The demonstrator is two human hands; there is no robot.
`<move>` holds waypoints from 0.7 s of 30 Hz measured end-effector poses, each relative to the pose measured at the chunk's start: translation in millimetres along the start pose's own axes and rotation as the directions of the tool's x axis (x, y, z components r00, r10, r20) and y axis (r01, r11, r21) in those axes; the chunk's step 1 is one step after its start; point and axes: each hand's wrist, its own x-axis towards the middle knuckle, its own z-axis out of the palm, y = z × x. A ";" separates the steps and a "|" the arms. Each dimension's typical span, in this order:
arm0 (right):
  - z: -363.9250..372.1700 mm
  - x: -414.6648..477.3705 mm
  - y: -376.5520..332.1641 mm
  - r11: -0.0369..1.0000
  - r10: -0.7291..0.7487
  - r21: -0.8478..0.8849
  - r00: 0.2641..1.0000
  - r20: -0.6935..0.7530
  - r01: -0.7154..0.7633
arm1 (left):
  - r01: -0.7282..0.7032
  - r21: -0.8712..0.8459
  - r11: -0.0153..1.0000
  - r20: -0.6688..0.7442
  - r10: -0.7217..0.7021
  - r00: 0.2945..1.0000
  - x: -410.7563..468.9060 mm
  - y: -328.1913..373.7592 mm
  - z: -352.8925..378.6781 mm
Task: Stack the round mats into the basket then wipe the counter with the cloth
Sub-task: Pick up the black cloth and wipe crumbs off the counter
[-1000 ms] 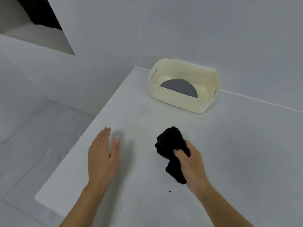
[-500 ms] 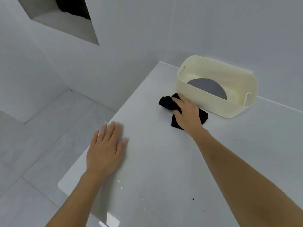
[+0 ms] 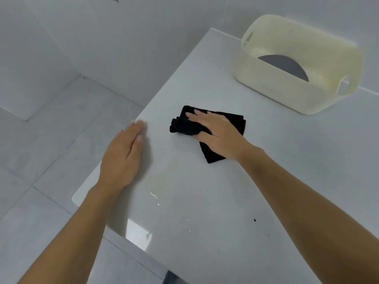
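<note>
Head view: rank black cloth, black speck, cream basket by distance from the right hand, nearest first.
1. Black cloth: directly under the right hand, touching.
2. Black speck: on the counter, nearer the camera, beside the right forearm.
3. Cream basket: far right, by the wall.

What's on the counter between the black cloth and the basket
Nothing: in the head view, only bare counter separates the black cloth under the right hand from the basket.
</note>
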 end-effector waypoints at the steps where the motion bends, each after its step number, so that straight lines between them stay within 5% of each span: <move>1: 5.4 -3.0 -3.9 0.999 -0.030 -0.012 0.999 0.018 0.030 | 0.031 -0.045 0.998 -0.004 -0.031 0.999 -0.3 1.4 -0.9; 15: 55.8 -49.3 -52.4 0.898 -0.337 -0.159 0.874 0.349 0.410 | 0.083 -0.299 0.951 0.026 -0.079 0.997 -5.6 5.7 -0.9; 21: 57.2 -88.6 -52.6 0.926 -0.366 0.106 0.797 0.480 0.362 | 0.028 -0.251 0.968 0.041 -0.019 0.999 -25.5 25.1 6.1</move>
